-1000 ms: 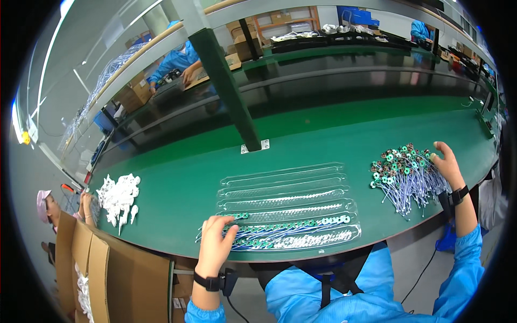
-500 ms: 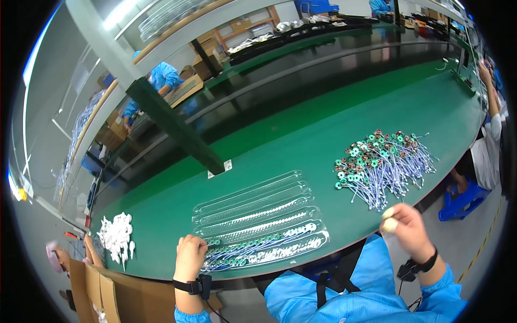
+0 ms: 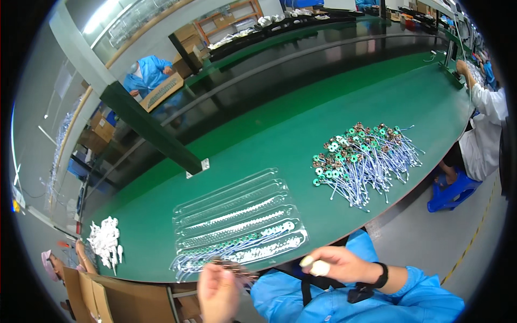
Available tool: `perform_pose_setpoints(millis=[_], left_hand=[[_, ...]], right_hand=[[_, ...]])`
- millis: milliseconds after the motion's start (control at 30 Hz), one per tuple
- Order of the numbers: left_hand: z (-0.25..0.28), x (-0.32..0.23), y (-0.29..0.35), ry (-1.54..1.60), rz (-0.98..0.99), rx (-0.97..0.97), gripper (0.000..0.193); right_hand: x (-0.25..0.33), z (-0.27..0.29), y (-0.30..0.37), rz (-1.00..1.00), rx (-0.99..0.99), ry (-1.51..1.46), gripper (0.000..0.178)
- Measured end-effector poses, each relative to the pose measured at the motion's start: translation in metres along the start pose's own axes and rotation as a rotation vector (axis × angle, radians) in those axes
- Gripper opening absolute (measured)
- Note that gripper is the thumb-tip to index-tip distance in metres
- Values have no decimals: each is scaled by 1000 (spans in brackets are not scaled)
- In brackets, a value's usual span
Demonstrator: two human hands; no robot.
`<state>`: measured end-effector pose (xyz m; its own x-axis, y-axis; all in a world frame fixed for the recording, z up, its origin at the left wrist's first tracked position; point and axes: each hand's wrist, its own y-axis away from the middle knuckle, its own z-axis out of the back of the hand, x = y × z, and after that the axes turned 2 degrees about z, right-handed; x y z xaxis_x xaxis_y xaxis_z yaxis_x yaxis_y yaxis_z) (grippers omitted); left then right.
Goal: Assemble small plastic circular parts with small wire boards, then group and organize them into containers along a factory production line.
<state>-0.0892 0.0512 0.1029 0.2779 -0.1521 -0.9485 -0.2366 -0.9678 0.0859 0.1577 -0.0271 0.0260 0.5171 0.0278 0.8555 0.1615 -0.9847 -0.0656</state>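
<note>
My left hand [image 3: 218, 293] is closed around a bundle of small brown-edged wired parts [image 3: 237, 267], lifted at the front table edge. Somewhat blurred, it hides part of the bundle. To its right, my right hand [image 3: 344, 265] has curled fingers, with pale yellow finger covers on thumb and forefinger; whether anything small is pinched there cannot be seen. Just beyond the hands lies a clear ribbed plastic tray [image 3: 229, 202], its nearer slots holding rows of green-headed parts with blue wires [image 3: 231, 247]. A large pile of such wired parts [image 3: 366, 161] sits to the right.
White plastic pieces [image 3: 104, 239] are heaped at the table's left end, near a cardboard box [image 3: 124, 301]. A dark green post [image 3: 153, 129] rises from the table beyond the tray. Co-workers sit at left, far side and right, where there is a blue stool [image 3: 455, 191].
My left hand has drawn back from the tray toward me, now with a bundle of wired parts. My right hand has moved left toward it. The whole view has shifted slightly.
</note>
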Motion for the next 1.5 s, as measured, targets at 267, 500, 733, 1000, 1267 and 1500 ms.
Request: perform_pose_setpoints(millis=[267, 500, 733, 1000, 1267, 1500], left_hand=[[-58, 99, 35, 257, 238, -48, 11], [-54, 115, 25, 97, 51, 4, 49], [-43, 115, 28, 127, 220, 11, 55], [-51, 127, 39, 96, 65, -36, 56], [-49, 115, 36, 197, 243, 3, 41], [-47, 137, 40, 43, 126, -19, 38]], right_hand=[[-34, 2, 14, -192, -56, -2, 29], [-47, 10, 22, -232, -39, -38, 22], [-47, 12, 19, -201, 73, 92, 19], [-45, 2, 16, -162, 14, -165, 21], [-53, 12, 21, -288, -7, -132, 18], [-50, 10, 19, -336, -60, -109, 22]])
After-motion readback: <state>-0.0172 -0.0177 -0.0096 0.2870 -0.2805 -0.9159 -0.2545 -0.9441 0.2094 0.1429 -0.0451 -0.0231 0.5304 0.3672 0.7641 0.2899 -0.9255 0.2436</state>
